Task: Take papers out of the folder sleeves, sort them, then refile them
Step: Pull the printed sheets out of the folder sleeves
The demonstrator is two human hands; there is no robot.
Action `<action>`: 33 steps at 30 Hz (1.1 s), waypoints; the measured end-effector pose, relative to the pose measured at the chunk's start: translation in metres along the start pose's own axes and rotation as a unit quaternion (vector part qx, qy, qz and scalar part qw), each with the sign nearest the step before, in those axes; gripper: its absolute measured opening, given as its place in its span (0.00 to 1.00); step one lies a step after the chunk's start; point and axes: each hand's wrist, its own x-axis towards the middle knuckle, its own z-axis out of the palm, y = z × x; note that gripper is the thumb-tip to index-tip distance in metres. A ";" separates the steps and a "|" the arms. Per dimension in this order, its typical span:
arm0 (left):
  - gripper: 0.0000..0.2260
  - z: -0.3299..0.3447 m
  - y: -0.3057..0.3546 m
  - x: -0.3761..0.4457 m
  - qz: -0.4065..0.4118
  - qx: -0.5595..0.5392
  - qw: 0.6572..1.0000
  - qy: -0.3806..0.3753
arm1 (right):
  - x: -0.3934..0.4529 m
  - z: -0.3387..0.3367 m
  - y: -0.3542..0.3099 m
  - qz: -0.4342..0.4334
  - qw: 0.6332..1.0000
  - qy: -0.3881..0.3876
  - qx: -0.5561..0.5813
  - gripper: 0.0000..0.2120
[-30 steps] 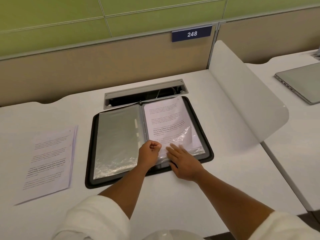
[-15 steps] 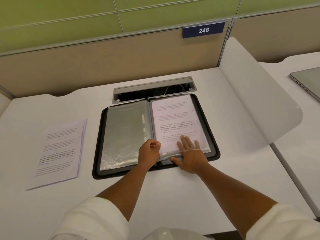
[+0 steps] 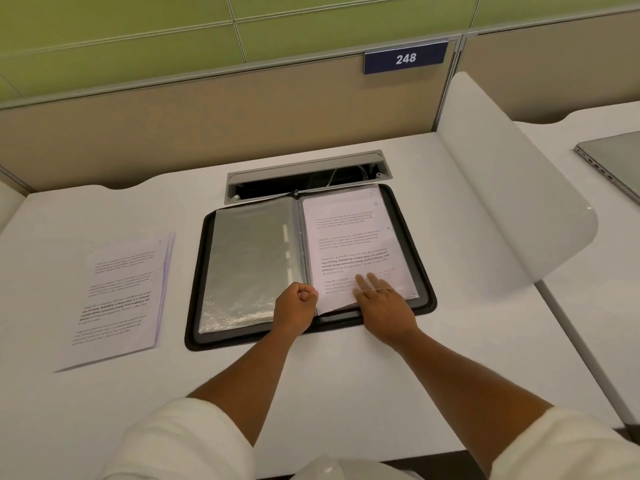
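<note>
Black zip-edged folder [image 3: 424, 268], lying open flat at centre of white tabletop [image 3: 346, 375], just in front of a grey cable hatch [image 3: 308, 168]. Left half: clear plastic sleeves [image 3: 249, 265], crinkled and glossy, apparently holding no sheet. Right half: printed paper [image 3: 349, 237] in a sleeve, several text paragraphs, one in bold; wording too small to read. Left hand [image 3: 294, 308] curled in a fist at the spine's lower end, pinching the sleeve's bottom corner. Right hand [image 3: 382, 303] flat, fingers straight, fingertips slid under the clear film onto the page's lower part. Loose paper stack [image 3: 121, 292] well apart to the left on the tabletop, count of sheets not discernible. Laptop [image 3: 616, 161] on neighbouring desk, cut off by frame edge.
</note>
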 end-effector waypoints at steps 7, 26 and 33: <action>0.29 -0.008 -0.005 -0.008 -0.098 0.136 0.984 -0.066 | -0.031 0.005 0.000 -0.070 0.991 0.083 0.075 0.16; 0.11 -0.007 -0.007 -0.042 -0.109 -0.060 0.977 -0.173 | -0.053 -0.036 0.004 0.262 0.924 0.159 0.227 0.13; 0.12 -0.015 -0.011 -0.055 -0.152 0.065 0.933 -0.321 | -0.039 -0.049 0.021 0.494 0.826 -0.024 0.270 0.23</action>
